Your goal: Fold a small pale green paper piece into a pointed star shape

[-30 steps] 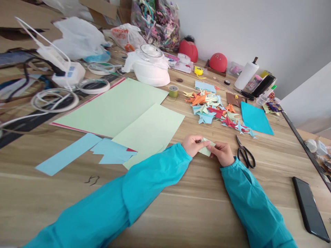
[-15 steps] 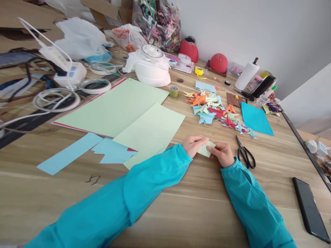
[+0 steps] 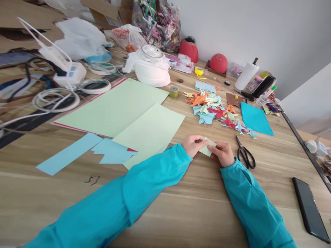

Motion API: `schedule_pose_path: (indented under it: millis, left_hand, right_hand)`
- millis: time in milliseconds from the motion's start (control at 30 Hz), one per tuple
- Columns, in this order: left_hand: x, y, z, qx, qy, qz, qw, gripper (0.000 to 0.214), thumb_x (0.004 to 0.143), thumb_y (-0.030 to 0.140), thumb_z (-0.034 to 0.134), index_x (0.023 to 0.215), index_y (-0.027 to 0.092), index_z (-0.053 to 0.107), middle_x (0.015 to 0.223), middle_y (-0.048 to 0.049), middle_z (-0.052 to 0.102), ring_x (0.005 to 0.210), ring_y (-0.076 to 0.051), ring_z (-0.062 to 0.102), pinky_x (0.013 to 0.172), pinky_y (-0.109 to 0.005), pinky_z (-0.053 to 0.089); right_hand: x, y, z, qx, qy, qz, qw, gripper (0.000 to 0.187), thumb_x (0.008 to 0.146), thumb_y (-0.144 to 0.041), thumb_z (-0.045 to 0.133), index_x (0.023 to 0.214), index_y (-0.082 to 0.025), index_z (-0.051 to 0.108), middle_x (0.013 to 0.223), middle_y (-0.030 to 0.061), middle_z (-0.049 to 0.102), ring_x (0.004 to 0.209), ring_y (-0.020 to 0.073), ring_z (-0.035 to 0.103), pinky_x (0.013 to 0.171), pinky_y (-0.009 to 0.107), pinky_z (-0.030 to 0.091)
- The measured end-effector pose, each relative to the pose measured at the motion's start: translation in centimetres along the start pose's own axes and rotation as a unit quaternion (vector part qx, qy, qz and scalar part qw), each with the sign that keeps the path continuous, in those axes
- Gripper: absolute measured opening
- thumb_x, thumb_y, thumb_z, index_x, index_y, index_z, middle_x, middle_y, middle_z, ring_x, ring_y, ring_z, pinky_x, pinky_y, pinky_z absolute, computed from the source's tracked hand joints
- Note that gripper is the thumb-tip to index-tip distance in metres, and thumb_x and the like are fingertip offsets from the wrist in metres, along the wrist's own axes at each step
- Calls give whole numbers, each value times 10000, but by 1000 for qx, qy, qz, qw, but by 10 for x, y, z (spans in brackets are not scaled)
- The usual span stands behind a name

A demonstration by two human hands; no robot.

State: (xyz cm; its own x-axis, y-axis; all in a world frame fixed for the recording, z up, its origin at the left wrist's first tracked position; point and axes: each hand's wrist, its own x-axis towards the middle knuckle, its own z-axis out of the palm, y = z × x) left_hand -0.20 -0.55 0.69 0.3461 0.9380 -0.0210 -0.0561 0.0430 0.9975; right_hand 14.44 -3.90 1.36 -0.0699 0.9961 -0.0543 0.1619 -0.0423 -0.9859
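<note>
Between my hands is a small pale green piece of folded paper (image 3: 206,151), creased and held just above the wooden table. My left hand (image 3: 193,145) pinches its left side, the thumb lying across the top. My right hand (image 3: 222,153) grips the right edge between thumb and fingers. Black-handled scissors (image 3: 246,153) lie to the right of my right hand. Beyond my hands is a pile of folded paper cranes (image 3: 217,112) in orange, red, blue and green. Sheets of pale green paper (image 3: 152,127) lie to the left, partly behind my left sleeve.
Blue paper strips (image 3: 69,153) lie at the left, near coiled white cable (image 3: 55,100). A spool of thread (image 3: 173,91) stands behind the green sheets. A turquoise sheet (image 3: 256,119) is at the right, and a black phone (image 3: 310,208) lies near the right edge.
My left thumb and fingers have shifted slightly on the green paper, and more of its creased upper part shows. Both hands stay in nearly the same place.
</note>
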Motion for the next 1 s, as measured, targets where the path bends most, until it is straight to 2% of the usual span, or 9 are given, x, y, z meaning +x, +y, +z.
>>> schedule_pose_path:
  millis: [333, 533, 667, 833, 1000]
  left_hand:
    - [0, -3, -3, 2, 3, 63, 998, 317, 730, 312, 497, 468, 140, 453, 536, 28, 371, 528, -82, 363, 498, -228, 300]
    - [-2, -1, -2, 5, 4, 61, 998, 335, 742, 312, 467, 458, 149, 395, 517, 32, 355, 514, -81, 351, 488, -225, 295]
    - [-2, -1, -3, 7, 2, 45, 999, 362, 763, 381, 455, 489, 146, 425, 511, 31, 364, 513, -82, 361, 488, -224, 309]
    - [-1, -6, 0, 27, -19, 47, 998, 295, 647, 390, 613, 545, 124, 537, 528, 19, 447, 522, -88, 404, 489, -221, 333]
    - [1, -4, -1, 14, -24, 39, 999, 291, 625, 377, 631, 519, 119, 545, 512, 19, 452, 501, -78, 389, 468, -215, 315]
  right_hand:
    - [-1, -2, 0, -4, -10, 5, 1000, 300, 585, -444, 683, 529, -156, 619, 424, -5, 553, 391, 98, 463, 399, 223, 363]
    - [-2, -2, 1, -3, -13, 1, 1000, 293, 584, -447, 682, 549, -159, 638, 432, -5, 559, 397, 102, 471, 408, 229, 384]
    - [-2, -1, 1, 5, -9, 4, 1000, 278, 585, -430, 688, 541, -160, 637, 426, -9, 557, 392, 100, 469, 405, 226, 374]
    - [-1, 1, 0, -12, -10, -7, 1000, 300, 604, -448, 667, 529, -161, 624, 416, -12, 545, 388, 99, 458, 395, 225, 358]
    - [-2, 0, 1, -20, 1, -10, 1000, 305, 589, -435, 683, 495, -160, 588, 403, -13, 541, 378, 97, 455, 387, 221, 348]
